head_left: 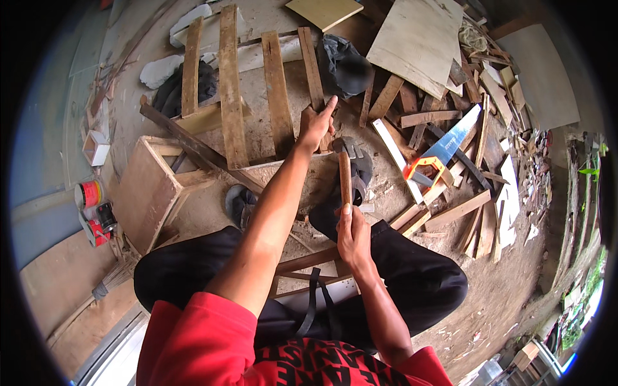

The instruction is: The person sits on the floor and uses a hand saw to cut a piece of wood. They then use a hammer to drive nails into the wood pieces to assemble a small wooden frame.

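My left hand (315, 127) lies over the lower part of the rightmost wooden slat (310, 61). Its index finger points up and to the right, while the other fingers bend at the slat's right edge. Three more slats, a left one (191, 67), a long one (230, 83) and another (275, 90), stand side by side in the same frame. In my right hand (354, 237), closed with the thumb on top, is a narrow wooden strip (346, 180) held above my sandalled foot (362, 168). The slat's surface under my left palm is hidden.
An orange-handled handsaw (454, 138) lies on a heap of wood offcuts (476, 212) at right. Plywood sheets (415, 45) and a black bucket (344, 67) are at the back. A wooden box frame (145, 193) and red cans (88, 194) stand at left.
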`<move>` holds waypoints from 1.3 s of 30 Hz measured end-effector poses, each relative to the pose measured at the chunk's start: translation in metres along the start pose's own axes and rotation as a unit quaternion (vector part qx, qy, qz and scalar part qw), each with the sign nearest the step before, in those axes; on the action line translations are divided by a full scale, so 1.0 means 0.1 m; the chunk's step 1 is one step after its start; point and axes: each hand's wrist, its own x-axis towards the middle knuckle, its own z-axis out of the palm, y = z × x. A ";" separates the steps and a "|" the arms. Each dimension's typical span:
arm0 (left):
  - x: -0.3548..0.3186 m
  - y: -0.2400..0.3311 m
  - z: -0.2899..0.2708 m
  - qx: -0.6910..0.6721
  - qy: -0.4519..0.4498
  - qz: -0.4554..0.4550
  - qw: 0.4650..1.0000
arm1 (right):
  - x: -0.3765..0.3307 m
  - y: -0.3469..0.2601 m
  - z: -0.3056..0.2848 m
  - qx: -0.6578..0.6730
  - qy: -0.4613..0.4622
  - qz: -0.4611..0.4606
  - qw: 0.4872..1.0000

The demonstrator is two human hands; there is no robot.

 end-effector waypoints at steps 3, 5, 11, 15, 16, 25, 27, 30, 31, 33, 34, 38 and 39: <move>0.03 -0.03 -0.04 -0.022 -0.011 0.005 1.000 | 0.02 0.01 -0.03 -0.003 -0.023 0.008 1.000; 0.02 0.00 -0.03 -0.019 -0.028 0.009 0.999 | 0.02 0.04 -0.03 0.001 -0.020 -0.016 1.000; 0.01 0.00 -0.03 -0.049 -0.022 0.008 0.999 | 0.04 -0.04 -0.04 -0.015 -0.025 -0.027 0.999; -0.01 0.03 -0.02 -0.015 -0.013 0.014 1.000 | -0.01 -0.15 -0.15 0.058 0.013 -0.106 0.993; 0.02 0.03 -0.01 -0.022 -0.019 0.015 0.999 | 0.02 -0.11 -0.11 0.038 0.025 -0.131 0.990; 0.04 0.00 -0.02 -0.044 -0.019 0.003 0.999 | -0.06 0.18 -0.10 0.035 0.026 -0.027 0.999; 0.00 -0.03 -0.01 -0.042 -0.020 0.004 0.999 | 0.00 0.18 -0.04 -0.012 0.015 -0.042 0.999; 0.04 -0.03 -0.02 -0.036 -0.018 0.010 0.999 | 0.04 0.13 -0.02 -0.058 -0.023 -0.029 0.998; 0.07 -0.06 -0.02 -0.034 -0.013 0.006 0.999 | 0.02 0.01 -0.06 -0.048 -0.022 -0.032 0.998; 0.05 -0.08 -0.04 -0.033 -0.014 0.002 0.999 | -0.03 -0.08 -0.09 0.045 0.008 -0.078 0.996; 0.05 -0.06 -0.04 -0.037 -0.020 0.007 0.999 | -0.03 -0.12 -0.11 0.080 0.028 -0.124 0.989; 0.01 -0.03 -0.02 -0.058 -0.022 0.010 0.998 | -0.02 -0.09 -0.08 0.007 0.003 -0.077 0.997; 0.01 -0.03 -0.01 -0.059 -0.026 0.009 0.998 | 0.00 0.02 -0.06 -0.054 -0.020 -0.029 0.998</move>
